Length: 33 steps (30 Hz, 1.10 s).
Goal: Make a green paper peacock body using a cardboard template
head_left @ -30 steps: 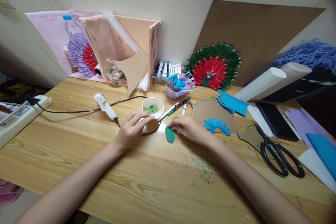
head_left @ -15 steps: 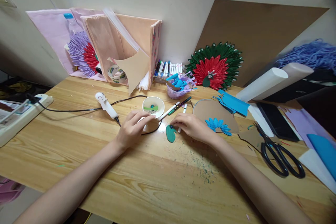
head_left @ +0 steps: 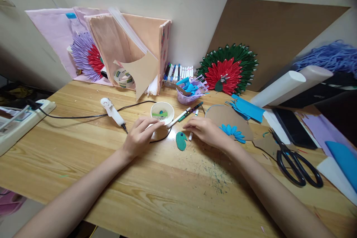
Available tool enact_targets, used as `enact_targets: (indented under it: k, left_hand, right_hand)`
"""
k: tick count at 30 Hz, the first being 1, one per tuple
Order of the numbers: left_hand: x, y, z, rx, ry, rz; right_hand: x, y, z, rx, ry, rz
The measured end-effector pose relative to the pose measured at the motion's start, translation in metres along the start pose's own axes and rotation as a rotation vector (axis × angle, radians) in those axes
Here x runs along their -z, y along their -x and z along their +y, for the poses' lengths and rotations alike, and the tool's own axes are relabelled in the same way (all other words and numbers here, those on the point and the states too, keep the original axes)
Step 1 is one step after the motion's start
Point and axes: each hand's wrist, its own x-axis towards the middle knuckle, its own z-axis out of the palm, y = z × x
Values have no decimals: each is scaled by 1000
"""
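Note:
A green felt-like oval piece (head_left: 181, 143) with a notch in its side lies flat on the table, a dark blue bead (head_left: 182, 134) near its top end. Just to its right hovers my right hand (head_left: 205, 130), fingers bent and slightly apart, nothing visible in them. Partly under that hand is a white marker (head_left: 190, 136). My left hand (head_left: 139, 135) has thumb and forefinger closed at the near rim of a white paper cup (head_left: 152, 113). Inside the cup are small beads and a green strip (head_left: 159, 114).
Markers (head_left: 190, 111) lie behind the green piece. At right are a cardboard piece with blue petals (head_left: 232, 133), black scissors (head_left: 297, 165) and a phone (head_left: 295, 128). A white corded tool (head_left: 113, 111) lies left. Red-and-green petal fan (head_left: 227, 68) and peach box (head_left: 139, 33) stand behind.
My right fingers have drawn back slightly to the right from the green piece, so the blue bead on it now shows fully. My left hand stays at the cup.

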Motion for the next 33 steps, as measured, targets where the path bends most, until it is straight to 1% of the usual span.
enact_targets:
  k: [8,14,17,18,20,23,24,25,27,29,31,33]
  left_hand:
    - [1,-1,1,3,-19,3]
    - [1,0,1,-11,-12,-9]
    - [2,0,1,-34,5,-16]
    - [2,0,1,-48,9,-19]
    - [3,0,0,-83,14,-40]
    - [5,0,1,-143,20,-84]
    - [5,0,1,-158,20,-98]
    - [5,0,2,-170,16,-112]
    - [5,0,4,-195,2,-131]
    - [5,0,6,-226,-11,-125]
    - [5,0,7,-250,-16,-105]
    - [5,0,7,-260,-17,-94]
  right_hand:
    - [-2,0,-10,28,33,-68]
    - [-16,1,1,93,6,-57]
    - [-16,1,2,95,2,-43]
    - [-13,1,-1,98,-4,-17]
    - [-3,1,-12,111,-21,94]
    - [13,-6,-35,131,-22,357]
    - [16,-10,-43,148,-7,404]
    - [17,-15,-49,171,29,407]
    - [15,-25,-58,215,173,306]
    - [10,-34,-61,234,325,173]
    - [6,-38,-62,230,402,66]
    - [5,-38,-64,199,431,-33]
